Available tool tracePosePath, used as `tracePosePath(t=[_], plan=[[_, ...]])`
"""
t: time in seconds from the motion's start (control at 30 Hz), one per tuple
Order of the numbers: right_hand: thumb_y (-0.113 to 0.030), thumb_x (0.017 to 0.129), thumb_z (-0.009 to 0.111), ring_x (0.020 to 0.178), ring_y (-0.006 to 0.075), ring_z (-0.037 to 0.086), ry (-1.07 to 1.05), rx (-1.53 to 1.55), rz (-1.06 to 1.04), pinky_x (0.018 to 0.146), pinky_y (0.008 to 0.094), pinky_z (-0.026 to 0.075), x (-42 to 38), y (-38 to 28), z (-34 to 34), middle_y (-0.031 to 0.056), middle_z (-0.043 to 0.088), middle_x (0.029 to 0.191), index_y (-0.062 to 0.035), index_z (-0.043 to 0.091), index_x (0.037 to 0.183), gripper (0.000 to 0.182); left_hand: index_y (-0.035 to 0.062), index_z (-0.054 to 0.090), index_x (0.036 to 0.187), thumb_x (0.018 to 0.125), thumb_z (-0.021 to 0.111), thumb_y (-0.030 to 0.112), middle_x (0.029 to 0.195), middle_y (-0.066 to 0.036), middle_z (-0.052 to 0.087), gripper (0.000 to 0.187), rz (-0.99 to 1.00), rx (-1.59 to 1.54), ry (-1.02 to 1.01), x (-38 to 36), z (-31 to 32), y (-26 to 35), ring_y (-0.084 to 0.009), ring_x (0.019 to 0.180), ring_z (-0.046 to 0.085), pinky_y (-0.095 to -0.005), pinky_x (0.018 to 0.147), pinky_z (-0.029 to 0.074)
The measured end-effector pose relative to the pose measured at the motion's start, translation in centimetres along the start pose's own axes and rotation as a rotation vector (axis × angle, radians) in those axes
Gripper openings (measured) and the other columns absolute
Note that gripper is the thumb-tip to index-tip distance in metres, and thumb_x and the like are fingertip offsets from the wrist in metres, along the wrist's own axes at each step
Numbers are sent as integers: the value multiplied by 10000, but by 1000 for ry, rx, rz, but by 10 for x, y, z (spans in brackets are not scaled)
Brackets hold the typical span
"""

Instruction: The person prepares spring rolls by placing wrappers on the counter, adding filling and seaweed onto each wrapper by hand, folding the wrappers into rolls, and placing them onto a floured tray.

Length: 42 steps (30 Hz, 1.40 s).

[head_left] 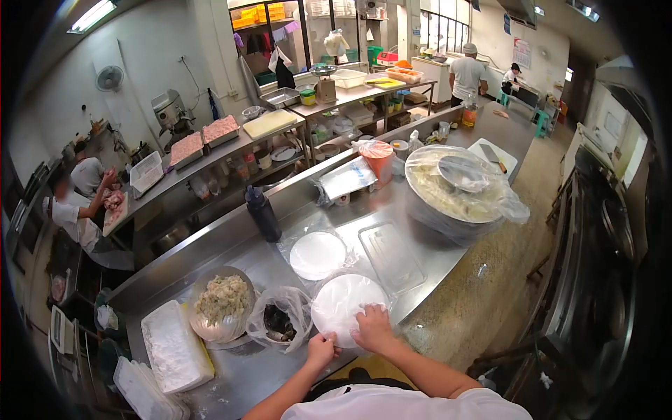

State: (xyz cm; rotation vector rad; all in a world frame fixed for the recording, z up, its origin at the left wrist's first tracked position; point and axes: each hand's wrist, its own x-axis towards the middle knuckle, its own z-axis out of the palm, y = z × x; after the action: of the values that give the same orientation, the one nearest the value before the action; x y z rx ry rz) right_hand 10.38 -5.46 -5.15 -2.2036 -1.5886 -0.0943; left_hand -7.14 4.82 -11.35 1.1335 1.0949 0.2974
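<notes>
A round white stack of thin sheets or wrappers (346,304) lies on the steel counter before me, with clear plastic around it. My left hand (323,350) pinches at its lower left edge. Over its lower right part rests my right hand (373,327), fingers bent onto the surface; what they hold, if anything, is too small to tell. A second white round stack (318,255) sits just beyond. Left of my hands are a plastic bag with dark pieces (280,323) and a bowl of pale chopped filling (222,302).
A tray of white powder (175,346) stands at the left, a dark bottle (263,214) at the back. A large plastic-covered basin (453,183) and a clear lid (392,257) are to the right. Two people work at the far left, two others at the back.
</notes>
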Motion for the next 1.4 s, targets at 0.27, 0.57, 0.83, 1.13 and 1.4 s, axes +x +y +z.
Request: tracePosePath(t=[0.27,0.57,0.83,1.13,1.4], plan=[[-189,855,752,1183,379,620,54,200,-69,1061,551,453,13,10,5,175,706,1138,-57,765,1023,214,-17,782,915,1047,746,297,734,-86,740,343,82,217,125,16,16,13,-162,585,667,-355,559,520],[-150,861,762,1149,368,633,129,316,-24,996,522,470,5,2,2,144,719,1097,-64,746,1011,174,-61,704,1151,1022,785,304,970,-141,762,396,216,241,240,23,12,-14,-183,753,727,-362,616,583],[-119,896,716,1082,386,645,232,456,35,980,514,487,-7,-13,5,158,732,1099,-53,729,1031,151,-50,649,1205,1091,686,232,1106,-165,745,306,-43,-123,-98,-1,-1,-3,-243,934,769,-381,749,655],[-82,911,710,1103,385,663,256,661,195,1001,463,518,-8,-44,0,170,750,1142,-19,747,1119,220,-13,674,1231,1077,700,151,1118,-132,763,226,-129,-267,-110,6,-5,8,-253,936,772,-385,770,662],[-125,900,727,1100,401,665,251,475,269,1033,486,505,-24,-40,15,172,757,1114,-39,763,1072,195,6,654,1282,1026,780,205,1143,-115,732,348,35,23,26,12,-18,-24,-223,876,705,-406,747,622]])
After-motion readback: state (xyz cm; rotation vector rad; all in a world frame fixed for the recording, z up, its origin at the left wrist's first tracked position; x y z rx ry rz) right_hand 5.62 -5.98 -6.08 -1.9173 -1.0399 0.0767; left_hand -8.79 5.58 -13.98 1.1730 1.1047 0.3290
